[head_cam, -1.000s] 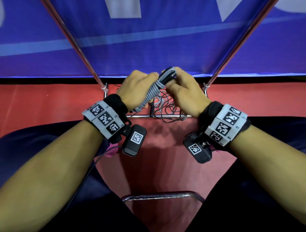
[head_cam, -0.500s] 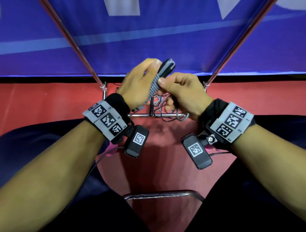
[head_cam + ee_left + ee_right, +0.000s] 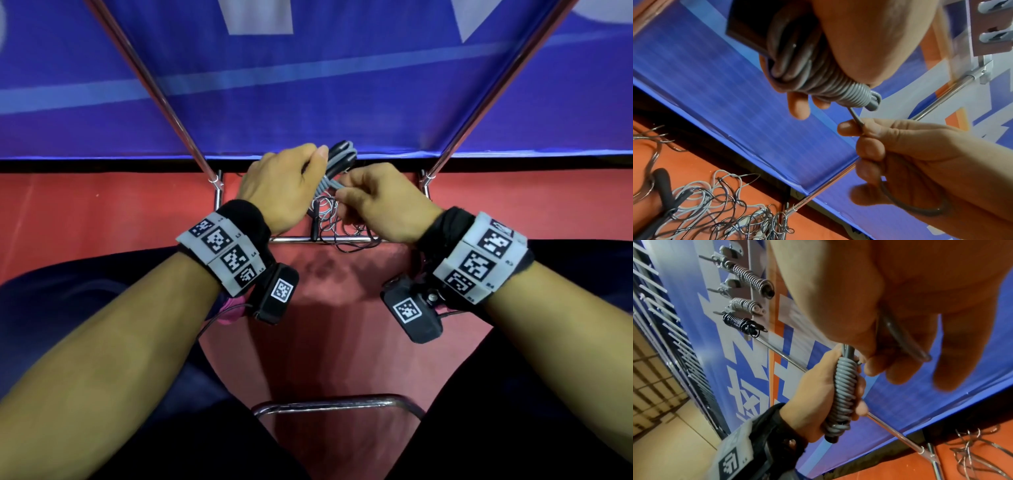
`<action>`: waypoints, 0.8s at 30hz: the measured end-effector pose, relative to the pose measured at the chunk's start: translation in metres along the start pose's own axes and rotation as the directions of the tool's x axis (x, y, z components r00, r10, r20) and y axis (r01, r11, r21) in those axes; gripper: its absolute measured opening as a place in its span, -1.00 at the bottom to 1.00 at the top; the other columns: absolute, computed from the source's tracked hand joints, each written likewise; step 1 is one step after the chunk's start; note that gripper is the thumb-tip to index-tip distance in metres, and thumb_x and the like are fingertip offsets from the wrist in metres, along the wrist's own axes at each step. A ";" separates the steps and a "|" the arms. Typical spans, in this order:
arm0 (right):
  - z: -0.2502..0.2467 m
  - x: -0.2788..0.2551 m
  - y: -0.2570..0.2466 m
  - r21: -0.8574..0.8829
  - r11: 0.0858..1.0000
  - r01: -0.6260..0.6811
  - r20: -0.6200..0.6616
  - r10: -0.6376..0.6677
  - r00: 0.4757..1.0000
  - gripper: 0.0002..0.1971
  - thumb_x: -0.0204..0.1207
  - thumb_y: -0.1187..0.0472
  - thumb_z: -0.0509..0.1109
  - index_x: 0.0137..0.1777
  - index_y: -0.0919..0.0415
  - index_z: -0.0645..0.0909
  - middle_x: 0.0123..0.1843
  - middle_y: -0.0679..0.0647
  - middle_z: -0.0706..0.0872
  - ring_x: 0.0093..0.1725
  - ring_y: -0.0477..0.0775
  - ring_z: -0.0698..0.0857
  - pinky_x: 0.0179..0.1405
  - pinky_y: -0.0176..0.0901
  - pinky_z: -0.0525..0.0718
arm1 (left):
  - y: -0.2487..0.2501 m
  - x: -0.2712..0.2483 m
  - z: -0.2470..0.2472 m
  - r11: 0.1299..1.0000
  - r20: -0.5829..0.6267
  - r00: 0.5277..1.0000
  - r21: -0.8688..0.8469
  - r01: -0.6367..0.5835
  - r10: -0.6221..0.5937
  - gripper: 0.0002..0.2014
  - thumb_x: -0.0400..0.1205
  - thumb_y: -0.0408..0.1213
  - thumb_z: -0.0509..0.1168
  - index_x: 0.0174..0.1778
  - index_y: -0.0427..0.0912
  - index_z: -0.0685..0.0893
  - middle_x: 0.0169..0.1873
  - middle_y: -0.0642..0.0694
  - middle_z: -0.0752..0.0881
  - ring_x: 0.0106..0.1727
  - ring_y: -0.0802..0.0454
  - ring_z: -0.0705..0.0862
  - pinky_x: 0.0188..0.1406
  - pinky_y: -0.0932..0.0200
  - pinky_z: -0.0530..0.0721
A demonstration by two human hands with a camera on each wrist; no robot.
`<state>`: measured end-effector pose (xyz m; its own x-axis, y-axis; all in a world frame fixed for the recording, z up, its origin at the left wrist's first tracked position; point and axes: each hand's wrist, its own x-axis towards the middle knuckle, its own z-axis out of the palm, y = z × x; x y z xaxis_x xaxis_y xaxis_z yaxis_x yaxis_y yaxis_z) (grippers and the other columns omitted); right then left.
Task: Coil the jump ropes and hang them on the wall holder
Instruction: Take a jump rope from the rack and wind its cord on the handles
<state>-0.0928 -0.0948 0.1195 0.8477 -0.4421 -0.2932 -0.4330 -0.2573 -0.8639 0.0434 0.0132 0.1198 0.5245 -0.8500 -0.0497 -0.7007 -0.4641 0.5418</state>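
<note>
1. Right hand (image 3: 380, 202) is dropping lower than it was half a second ago and drawing away from the grey jump rope (image 3: 337, 164). Left hand (image 3: 281, 192) is rolling its knuckles toward the head camera. The wound bundle is now sitting against the lower edge of the blue banner (image 3: 342, 102).
2. Left hand is gripping the bundle. Its fingers and thumb are wrapping round the tight grey turns wound over the dark handles, and the top end is tilting up toward the banner.
3. Right hand is pinching the rope's loose tail (image 3: 856, 118) between thumb and forefinger, just under the last turn. Its other fingers are curling round a loop of the same cord running through the palm.
4. More ropes are lying in a tangle (image 3: 725, 211) of thin cords and dark handles on the red floor (image 3: 102, 212), below the banner's bottom edge and beneath both hands.
5. High against the banner, the wall holder (image 3: 726, 252) is carrying three wound ropes (image 3: 751, 279) on its hooks, the lowest of them black.
6. Chrome tubes (image 3: 164, 102) are slanting across the banner on either side of the hands.
</note>
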 end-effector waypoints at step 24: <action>-0.009 -0.013 -0.017 0.354 0.934 -0.043 0.027 0.036 0.999 -0.78 0.77 0.38 0.14 -0.01 0.06 0.25 -0.35 0.23 0.70 -0.45 0.26 0.72 -0.43 0.04 0.74 | 0.006 0.001 -0.006 0.977 0.127 0.989 0.211 0.044 -0.072 -0.67 0.65 0.15 0.22 0.12 -0.02 0.42 -0.17 -0.07 0.59 -0.03 -0.35 0.61 -0.14 -0.06 0.45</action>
<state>-0.0988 -0.0925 0.1416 0.8395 -0.4278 -0.3350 -0.3329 0.0824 -0.9394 0.0428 0.0106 0.1281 0.5082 -0.8389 -0.1947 -0.7629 -0.5434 0.3502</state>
